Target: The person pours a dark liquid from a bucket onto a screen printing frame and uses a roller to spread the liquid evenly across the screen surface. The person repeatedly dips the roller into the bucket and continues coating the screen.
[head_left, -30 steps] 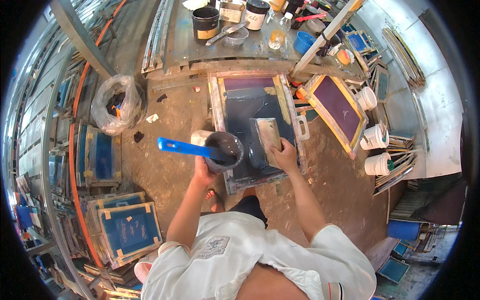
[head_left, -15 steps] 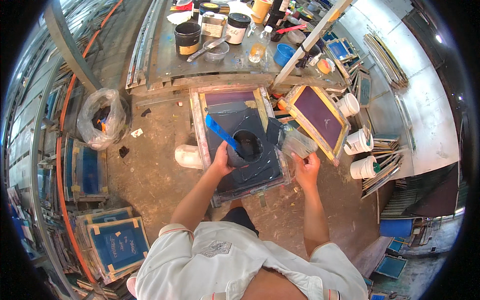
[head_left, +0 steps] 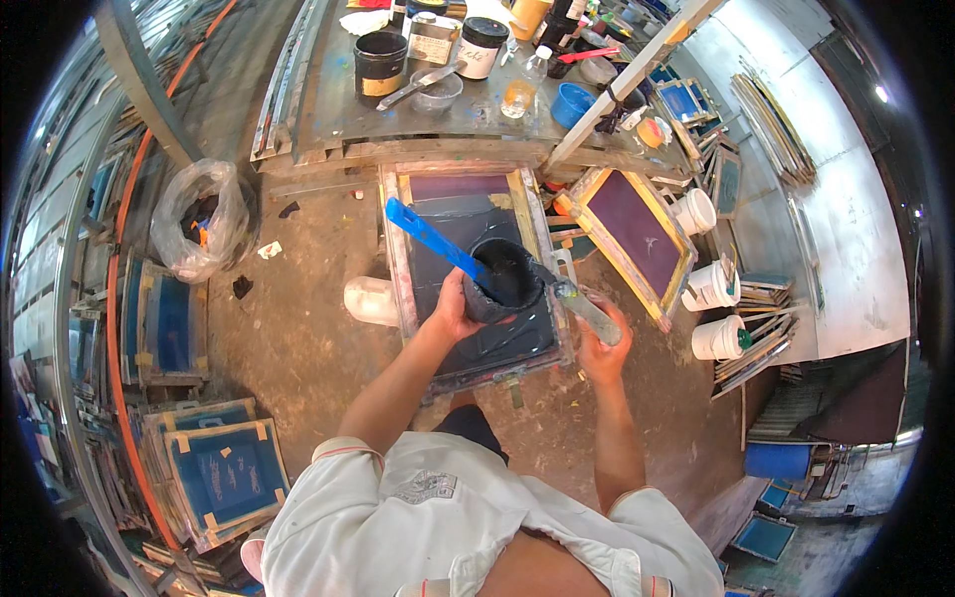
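Observation:
My left hand (head_left: 460, 308) is wrapped round a black ink tub (head_left: 509, 275), its mouth turned up toward me. A blue spatula (head_left: 428, 235) leans out of the tub to the upper left. In my right hand (head_left: 606, 340) is a squeegee (head_left: 587, 312), gripped at its grey, worn handle. The squeegee's ink-dark end is at the tub's right rim; whether they touch I cannot tell. Beneath the tub lies a screen-printing frame (head_left: 402, 284) with dark ink spread over its mesh (head_left: 448, 239).
A second frame (head_left: 637, 234) leans at the right beside several white buckets (head_left: 712, 285). The far workbench (head_left: 328, 121) carries black jars (head_left: 380, 66), a bottle (head_left: 521, 88) and a blue bowl (head_left: 570, 103). A clear rubbish bag (head_left: 202, 224) and a white container (head_left: 370, 300) stand to the left.
The tub has risen slightly and shifted right, with the spatula tilting further left. The squeegee has turned from its broad face to a narrow edge-on view, close to the tub's rim.

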### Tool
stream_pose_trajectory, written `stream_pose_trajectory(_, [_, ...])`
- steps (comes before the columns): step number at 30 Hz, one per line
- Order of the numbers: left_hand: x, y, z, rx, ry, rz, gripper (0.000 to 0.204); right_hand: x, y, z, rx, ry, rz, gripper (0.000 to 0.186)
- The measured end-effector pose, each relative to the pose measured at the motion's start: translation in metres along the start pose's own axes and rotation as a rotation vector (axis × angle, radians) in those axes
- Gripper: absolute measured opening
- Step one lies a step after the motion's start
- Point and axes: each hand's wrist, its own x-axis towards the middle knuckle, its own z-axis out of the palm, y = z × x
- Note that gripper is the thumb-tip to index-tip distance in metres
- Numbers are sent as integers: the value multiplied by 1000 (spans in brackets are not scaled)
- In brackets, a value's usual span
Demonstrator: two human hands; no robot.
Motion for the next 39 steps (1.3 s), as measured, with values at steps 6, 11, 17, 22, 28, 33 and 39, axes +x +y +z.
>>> stream_pose_trajectory(6, [-24,8,8,35,23,67,63,3,21,2,-149,-73,-148,28])
stream_pose_trajectory(11, [-51,27,-22,14,216,192,59,-1,48,11,-245,-143,-104,29])
stream_pose_trajectory(17, [-87,49,-52,-41,211,316,57,-7,85,54,-251,-206,319,38])
stream_pose_trajectory(22, [-113,46,-82,-126,237,395,52,-19,146,63,-593,-213,430,41])
stream_pose_trajectory(28, [-127,22,-105,-247,160,373,50,-29,166,60,-910,-324,467,33])
stream_pose_trajectory(33, [-132,21,-91,-139,287,321,54,-40,149,108,-977,-367,553,41])
stream_pose_trajectory(39, [-125,18,-104,-145,312,322,53,-46,107,150,-887,-434,591,38])
